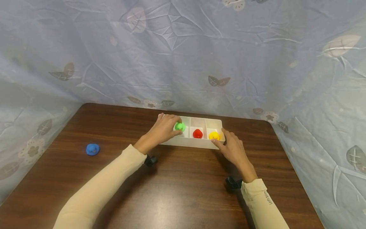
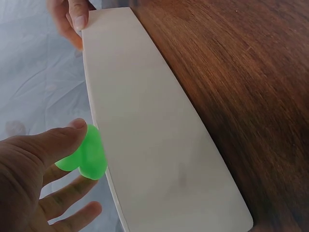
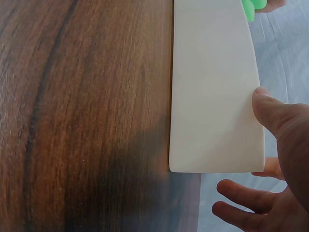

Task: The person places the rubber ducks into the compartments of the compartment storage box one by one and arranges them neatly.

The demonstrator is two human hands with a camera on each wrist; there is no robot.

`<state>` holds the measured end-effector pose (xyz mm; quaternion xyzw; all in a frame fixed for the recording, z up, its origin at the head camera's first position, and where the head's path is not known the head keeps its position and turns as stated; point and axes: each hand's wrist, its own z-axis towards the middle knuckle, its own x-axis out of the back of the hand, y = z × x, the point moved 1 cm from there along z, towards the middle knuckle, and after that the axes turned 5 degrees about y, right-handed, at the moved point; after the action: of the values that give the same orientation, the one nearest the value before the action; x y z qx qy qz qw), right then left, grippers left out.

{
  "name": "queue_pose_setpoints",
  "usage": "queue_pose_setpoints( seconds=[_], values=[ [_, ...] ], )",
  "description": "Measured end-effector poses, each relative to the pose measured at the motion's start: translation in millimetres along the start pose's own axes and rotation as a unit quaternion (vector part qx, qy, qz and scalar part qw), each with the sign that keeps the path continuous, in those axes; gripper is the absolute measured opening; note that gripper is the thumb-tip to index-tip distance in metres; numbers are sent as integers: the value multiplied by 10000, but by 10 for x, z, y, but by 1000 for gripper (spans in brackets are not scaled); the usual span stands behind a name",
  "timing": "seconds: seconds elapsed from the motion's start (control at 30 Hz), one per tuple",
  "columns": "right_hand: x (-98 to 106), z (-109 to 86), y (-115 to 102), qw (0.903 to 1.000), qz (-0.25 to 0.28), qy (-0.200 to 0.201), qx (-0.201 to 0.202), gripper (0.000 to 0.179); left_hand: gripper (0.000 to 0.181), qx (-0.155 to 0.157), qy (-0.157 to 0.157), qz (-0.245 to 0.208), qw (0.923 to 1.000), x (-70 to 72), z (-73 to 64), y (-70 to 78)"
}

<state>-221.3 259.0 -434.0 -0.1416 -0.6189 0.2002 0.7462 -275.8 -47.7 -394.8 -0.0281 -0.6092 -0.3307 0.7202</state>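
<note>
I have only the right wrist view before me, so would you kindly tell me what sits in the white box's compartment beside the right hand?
Observer: A yellow toy sits in that end compartment of the white box, beside the right hand.
Operator: Thank you. What is the bit of green at the top of my view?
Observer: It is a green toy, held between the thumb and fingers of the left hand.
Operator: And does any toy lie outside the box?
Observer: Yes, a blue toy lies on the table, away to the left of the box.
</note>
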Motion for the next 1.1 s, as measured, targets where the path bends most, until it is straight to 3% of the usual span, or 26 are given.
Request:
queue_pose_setpoints(
  seconds=[0.7,1.1],
  values=[
    [-19,4,25,10000,48,22,-19,82,31,10,-239,-25,9997,-152,135,102],
    [-21,3,31,10000,68,-28,-51,83,30,96,-249,5,9996,-170,133,106]
  ],
)
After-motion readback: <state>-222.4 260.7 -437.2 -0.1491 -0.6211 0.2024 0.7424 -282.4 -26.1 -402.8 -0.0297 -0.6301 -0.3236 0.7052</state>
